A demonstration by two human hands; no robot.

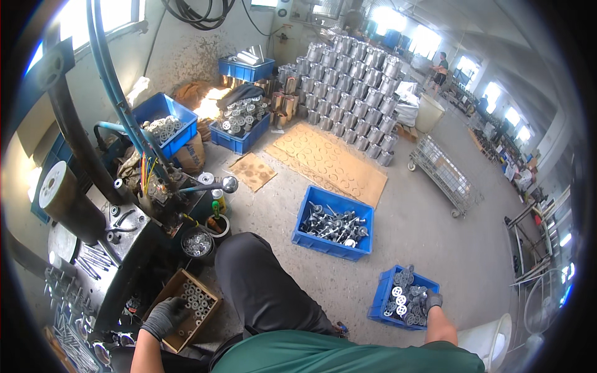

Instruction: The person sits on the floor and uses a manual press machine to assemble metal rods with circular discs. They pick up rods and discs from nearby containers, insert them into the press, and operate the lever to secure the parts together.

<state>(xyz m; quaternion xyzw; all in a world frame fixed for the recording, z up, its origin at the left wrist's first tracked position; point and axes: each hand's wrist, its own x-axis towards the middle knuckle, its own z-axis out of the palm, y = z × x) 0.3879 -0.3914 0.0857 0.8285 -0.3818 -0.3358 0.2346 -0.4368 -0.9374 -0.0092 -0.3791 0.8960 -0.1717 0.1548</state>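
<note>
My left hand (166, 317), in a dark grey glove, hangs over the near left side of an open cardboard box (209, 313). Its fingers are curled together, and whatever they hold, if anything, is hidden. Small ring-shaped metal parts (198, 303), like bearings, lie in the box beside it. Far to the right, my gloved right hand (433, 300) is at the right side of a blue crate (378, 299). Round metal covers with openings (403, 298) fill that crate. The right fingers are bent down against the covers; what they grip does not show.
A machine bench (127, 248) with metal rods stands at left, its ball-ended lever (229, 184) sticking out. Ahead is a blue crate of shafted parts (334, 224). Farther back are stacked metal housings (354, 87), flattened cardboard (329, 161) and a wire cart (440, 174). A white bin (488, 342) stands near right.
</note>
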